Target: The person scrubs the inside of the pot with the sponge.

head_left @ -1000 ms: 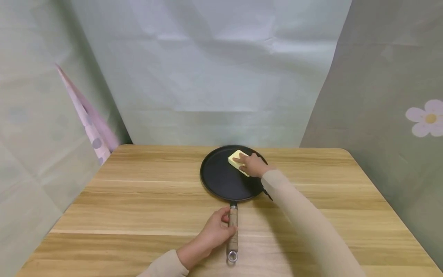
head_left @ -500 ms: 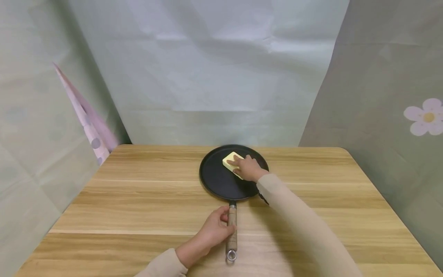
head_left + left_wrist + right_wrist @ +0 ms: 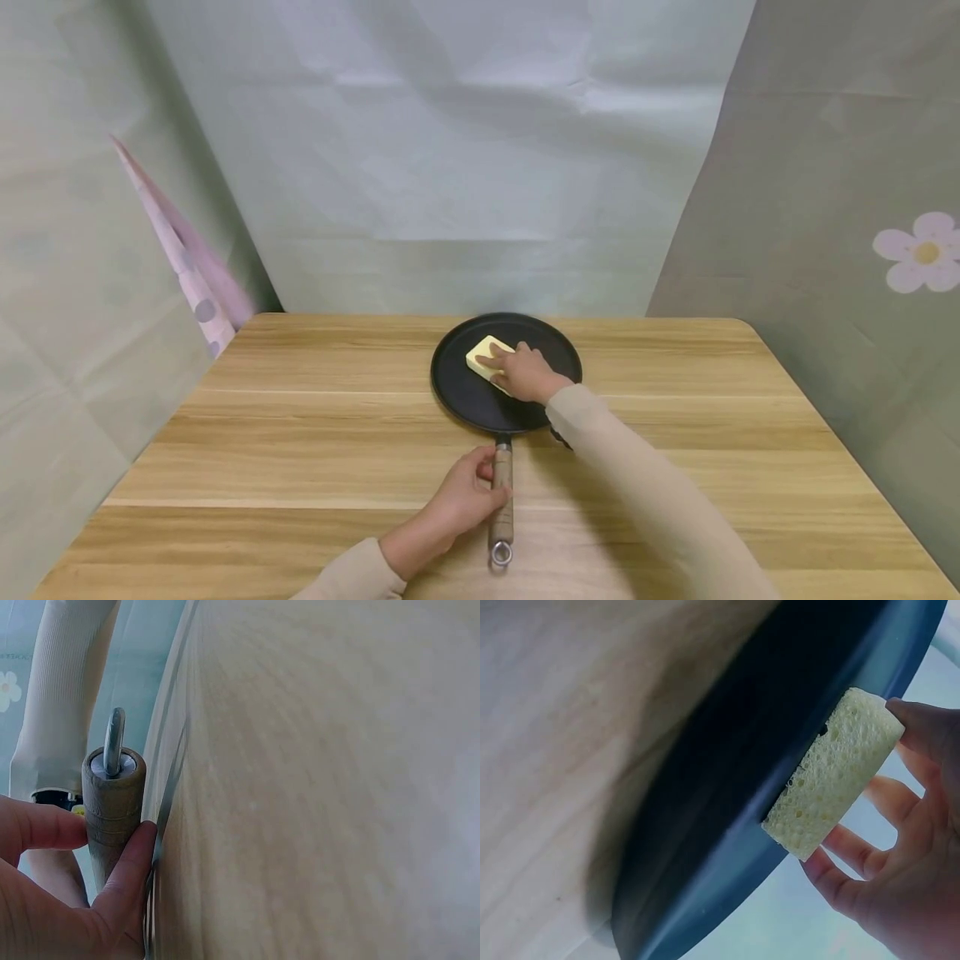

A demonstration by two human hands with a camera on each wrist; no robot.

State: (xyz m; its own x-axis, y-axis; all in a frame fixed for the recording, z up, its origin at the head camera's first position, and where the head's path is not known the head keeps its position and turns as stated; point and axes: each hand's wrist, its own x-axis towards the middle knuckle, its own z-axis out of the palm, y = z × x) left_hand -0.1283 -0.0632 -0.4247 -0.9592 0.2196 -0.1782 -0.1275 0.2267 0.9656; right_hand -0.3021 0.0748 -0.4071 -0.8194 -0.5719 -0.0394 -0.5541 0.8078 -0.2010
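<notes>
A round black frying pan point(image 3: 468, 404) rests on the wooden table, its wood-look handle point(image 3: 503, 525) pointing toward me. My left hand point(image 3: 461, 497) holds that handle from the left side; in the left wrist view, thumb and fingers pinch it point(image 3: 112, 814) just below the metal hanging ring point(image 3: 114, 742). On the pan's surface, left of its middle, a pale yellow sponge point(image 3: 836, 772) lies under my right hand point(image 3: 527, 374). The right wrist view shows thumb and fingertips gripping the sponge at its ends and side, its porous edge against the pan.
The wooden table point(image 3: 300, 433) has light fabric point(image 3: 480, 167) hung behind it and on both sides. A pink folded cloth edge point(image 3: 191, 258) hangs at the left. My right sleeve point(image 3: 645, 483) crosses the table to the pan.
My right hand has slid the sponge left and slightly toward me across the pan, from the upper right to left of the middle. My left hand keeps its hold on the handle.
</notes>
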